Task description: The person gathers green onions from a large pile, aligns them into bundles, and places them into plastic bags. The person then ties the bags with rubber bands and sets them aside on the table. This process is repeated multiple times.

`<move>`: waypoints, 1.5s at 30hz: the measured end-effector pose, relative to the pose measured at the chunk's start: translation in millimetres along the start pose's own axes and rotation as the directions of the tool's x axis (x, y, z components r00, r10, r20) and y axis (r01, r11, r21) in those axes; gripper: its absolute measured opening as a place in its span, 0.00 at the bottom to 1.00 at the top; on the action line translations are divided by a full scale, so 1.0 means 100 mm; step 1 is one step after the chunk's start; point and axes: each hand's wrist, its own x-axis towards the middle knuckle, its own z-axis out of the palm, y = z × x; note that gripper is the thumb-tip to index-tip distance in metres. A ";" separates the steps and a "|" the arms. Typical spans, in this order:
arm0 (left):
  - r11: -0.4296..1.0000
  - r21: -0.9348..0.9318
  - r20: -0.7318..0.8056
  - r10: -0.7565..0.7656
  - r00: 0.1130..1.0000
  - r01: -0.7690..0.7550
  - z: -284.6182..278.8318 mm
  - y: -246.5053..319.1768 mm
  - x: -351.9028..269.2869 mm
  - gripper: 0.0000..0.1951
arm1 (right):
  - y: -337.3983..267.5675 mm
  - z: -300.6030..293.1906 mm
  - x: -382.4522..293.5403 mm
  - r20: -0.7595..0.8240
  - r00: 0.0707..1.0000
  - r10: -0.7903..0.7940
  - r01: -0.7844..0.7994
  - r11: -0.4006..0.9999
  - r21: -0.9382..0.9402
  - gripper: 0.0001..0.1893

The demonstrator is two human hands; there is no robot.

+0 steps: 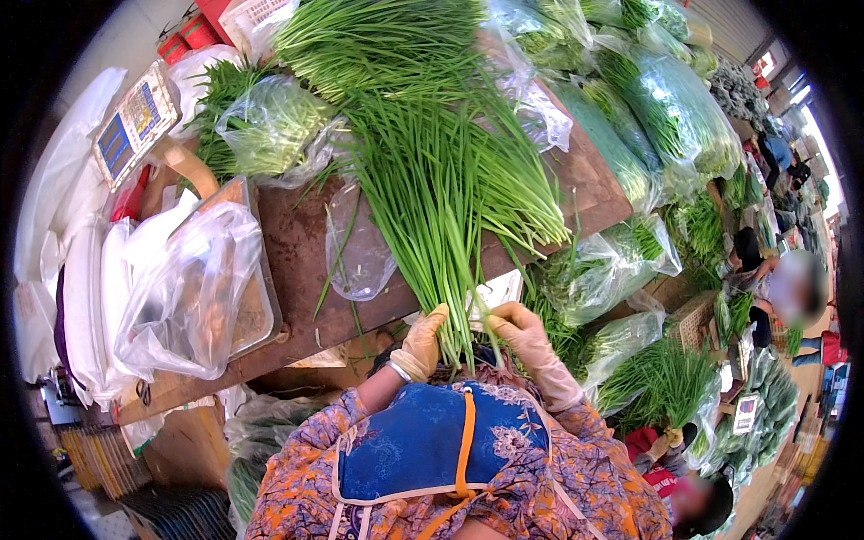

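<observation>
My left hand [420,347], in a pale translucent glove, grips the lower stalks of a bunch of garlic chives [418,202]. The green leaves of this bunch spread away from me over the table edge. My right hand [530,341], gloved the same way, pinches a single stalk or a few at the right side of the bunch, near the pale ends. Beneath and beside the held bunch, more loose chives [526,209] lie with their pale ends towards the right. A large heap of chives [385,40] rests farther back on the brown table [304,236].
On the left stand a scale display [135,125] and a scale pan [266,317] partly covered by a clear plastic bag [196,290]. Bagged greens [283,128] lie behind. More bagged vegetables [675,108] crowd the right. Another person's gloved hands [665,442] hold chives at lower right.
</observation>
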 end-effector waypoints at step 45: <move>0.953 -0.302 -0.073 -0.019 0.997 -0.004 -0.01 0.54 -0.13 0.10 | -0.55 -1.16 1.24 -0.461 0.842 -0.281 -0.016 0.840 -0.542 0.15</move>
